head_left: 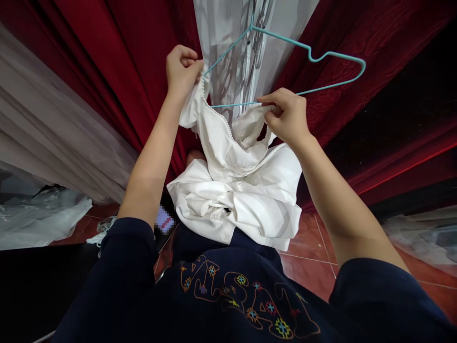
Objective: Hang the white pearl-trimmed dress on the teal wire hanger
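Note:
A white dress (228, 147) with a beaded neckline hangs partly from a turquoise hanger (285, 40), its lower folds bunched over my lap. My left hand (183, 71) is closed, pinching the dress's left shoulder at that end of the hanger. With thumb and fingers together, my right hand (287, 112) grips the other side of the neckline beside the hanger's lower bar. The hanger's right end sticks out bare beyond my right hand. Its hook runs up to the top edge of the view, against shiny clear or silvery strips.
Red curtains (143, 62) hang on both sides, with pale sheer fabric (64, 109) at the left. Silvery strips (246, 57) hang behind the hanger. Below is a red tiled floor (310, 267), with whitish sheer material (43, 216) at lower left and a black surface (39, 286) beside me.

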Demonstrator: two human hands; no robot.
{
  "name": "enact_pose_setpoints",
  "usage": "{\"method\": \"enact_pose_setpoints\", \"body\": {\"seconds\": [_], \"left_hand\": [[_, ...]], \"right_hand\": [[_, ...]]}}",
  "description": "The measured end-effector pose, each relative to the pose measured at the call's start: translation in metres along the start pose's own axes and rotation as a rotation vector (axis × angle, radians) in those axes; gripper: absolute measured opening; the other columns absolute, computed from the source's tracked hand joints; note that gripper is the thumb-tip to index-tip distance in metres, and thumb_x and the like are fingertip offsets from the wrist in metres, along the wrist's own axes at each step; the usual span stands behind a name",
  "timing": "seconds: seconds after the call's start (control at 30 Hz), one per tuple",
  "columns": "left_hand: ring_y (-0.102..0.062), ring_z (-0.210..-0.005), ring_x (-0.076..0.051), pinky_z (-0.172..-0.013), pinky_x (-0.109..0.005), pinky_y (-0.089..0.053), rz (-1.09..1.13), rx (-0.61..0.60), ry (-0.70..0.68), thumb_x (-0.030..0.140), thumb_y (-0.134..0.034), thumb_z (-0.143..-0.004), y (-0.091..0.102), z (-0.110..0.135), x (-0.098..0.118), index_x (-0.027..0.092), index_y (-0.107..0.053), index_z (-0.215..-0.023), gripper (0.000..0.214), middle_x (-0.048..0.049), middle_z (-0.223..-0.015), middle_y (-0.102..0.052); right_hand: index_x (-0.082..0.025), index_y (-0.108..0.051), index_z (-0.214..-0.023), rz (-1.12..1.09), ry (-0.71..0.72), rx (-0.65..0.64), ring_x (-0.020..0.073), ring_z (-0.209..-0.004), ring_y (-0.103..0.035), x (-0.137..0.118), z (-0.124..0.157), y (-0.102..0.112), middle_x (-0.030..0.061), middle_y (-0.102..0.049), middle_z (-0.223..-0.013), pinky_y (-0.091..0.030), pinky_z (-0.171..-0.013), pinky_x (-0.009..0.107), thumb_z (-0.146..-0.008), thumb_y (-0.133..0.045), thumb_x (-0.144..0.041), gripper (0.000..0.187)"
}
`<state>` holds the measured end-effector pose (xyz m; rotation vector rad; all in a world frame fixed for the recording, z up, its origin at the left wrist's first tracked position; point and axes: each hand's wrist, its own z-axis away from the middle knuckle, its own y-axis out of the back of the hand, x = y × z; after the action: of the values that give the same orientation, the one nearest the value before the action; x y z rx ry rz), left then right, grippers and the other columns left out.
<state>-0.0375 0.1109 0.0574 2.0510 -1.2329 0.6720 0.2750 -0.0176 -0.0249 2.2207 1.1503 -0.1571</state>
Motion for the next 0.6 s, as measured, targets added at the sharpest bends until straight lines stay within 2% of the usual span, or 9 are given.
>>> {"method": "enact_pose_setpoints", "body": {"seconds": [0.03, 0.07, 0.13, 0.2, 0.27, 0.37, 0.43, 0.53, 0.6], "left_hand": [[-0.065, -0.088, -0.018, -0.073, -0.036, -0.058, 0.014, -0.035, 0.008, 0.041, -0.089, -0.085, -0.005, 0.006, 0.006, 0.030, -0.057, -0.092, 0.035, 0.0019, -0.090, -0.068], [-0.065, -0.092, -0.016, -0.080, -0.036, -0.061, -0.001, -0.059, -0.041, 0.039, -0.089, -0.087, -0.008, 0.014, 0.012, 0.030, -0.058, -0.096, 0.033, 0.0024, -0.096, -0.069], [-0.064, -0.101, -0.015, -0.092, -0.034, -0.060, -0.047, -0.030, -0.222, 0.028, -0.082, -0.093, -0.013, 0.036, 0.025, 0.027, -0.059, -0.100, 0.025, 0.0008, -0.106, -0.068], [-0.062, -0.102, -0.015, -0.097, -0.033, -0.057, -0.116, -0.005, -0.425, 0.012, -0.069, -0.098, -0.017, 0.063, 0.037, 0.025, -0.058, -0.101, 0.017, -0.0025, -0.108, -0.065], [-0.062, -0.103, -0.017, -0.098, -0.034, -0.054, -0.177, -0.099, -0.549, 0.005, -0.061, -0.096, -0.022, 0.090, 0.044, 0.024, -0.060, -0.103, 0.020, -0.0050, -0.109, -0.065], [-0.065, -0.114, -0.023, -0.102, -0.038, -0.051, -0.229, -0.336, -0.542, 0.015, -0.055, -0.102, -0.033, 0.123, 0.044, 0.025, -0.064, -0.114, 0.018, -0.0074, -0.119, -0.069], [-0.067, -0.121, -0.026, -0.105, -0.041, -0.049, -0.263, -0.425, -0.485, 0.018, -0.045, -0.107, -0.040, 0.135, 0.040, 0.023, -0.065, -0.122, 0.026, -0.0086, -0.123, -0.072], [-0.070, -0.114, -0.026, -0.105, -0.040, -0.049, -0.295, -0.404, -0.442, 0.011, -0.042, -0.105, -0.044, 0.141, 0.038, 0.021, -0.069, -0.121, 0.033, -0.0073, -0.112, -0.075], [-0.072, -0.103, -0.024, -0.098, -0.036, -0.052, -0.252, -0.388, -0.430, 0.007, -0.044, -0.101, -0.041, 0.139, 0.042, 0.020, -0.071, -0.116, 0.034, -0.0060, -0.102, -0.075]], "right_hand": [[-0.026, -0.077, -0.109, -0.007, 0.003, 0.027, 0.0186, -0.071, -0.059, 0.001, 0.000, -0.002, 0.0072, -0.073, -0.097, -0.053, -0.068, 0.038, -0.086, -0.063, -0.022, 0.028], [-0.025, -0.078, -0.107, -0.012, 0.004, 0.049, 0.0190, -0.071, -0.060, 0.001, 0.001, -0.004, 0.0070, -0.072, -0.095, -0.052, -0.068, 0.037, -0.084, -0.063, -0.021, 0.027], [-0.025, -0.078, -0.103, -0.015, -0.003, 0.072, 0.0191, -0.071, -0.060, 0.002, 0.001, -0.008, 0.0067, -0.072, -0.093, -0.052, -0.068, 0.037, -0.082, -0.062, -0.019, 0.027], [-0.026, -0.079, -0.102, -0.021, -0.023, 0.084, 0.0179, -0.069, -0.058, 0.004, 0.001, -0.011, 0.0063, -0.072, -0.092, -0.050, -0.066, 0.036, -0.078, -0.061, -0.017, 0.030], [-0.025, -0.080, -0.101, -0.034, -0.034, 0.105, 0.0169, -0.067, -0.056, 0.007, 0.000, -0.014, 0.0063, -0.073, -0.091, -0.050, -0.064, 0.035, -0.076, -0.060, -0.016, 0.033], [-0.023, -0.080, -0.101, -0.047, -0.032, 0.137, 0.0159, -0.065, -0.054, 0.015, -0.002, -0.018, 0.0064, -0.072, -0.089, -0.049, -0.062, 0.034, -0.075, -0.059, -0.016, 0.034], [-0.023, -0.079, -0.101, -0.034, -0.027, 0.134, 0.0157, -0.065, -0.055, 0.019, -0.003, -0.019, 0.0064, -0.072, -0.089, -0.050, -0.061, 0.033, -0.077, -0.059, -0.017, 0.032], [-0.023, -0.078, -0.109, 0.013, 0.009, 0.084, 0.0172, -0.072, -0.061, 0.019, 0.002, -0.016, 0.0069, -0.073, -0.099, -0.052, -0.062, 0.033, -0.079, -0.059, -0.016, 0.037], [-0.026, -0.075, -0.124, 0.078, 0.063, 0.041, 0.0206, -0.086, -0.068, 0.014, 0.011, -0.011, 0.0071, -0.073, -0.117, -0.055, -0.067, 0.034, -0.079, -0.057, -0.012, 0.051]]}}
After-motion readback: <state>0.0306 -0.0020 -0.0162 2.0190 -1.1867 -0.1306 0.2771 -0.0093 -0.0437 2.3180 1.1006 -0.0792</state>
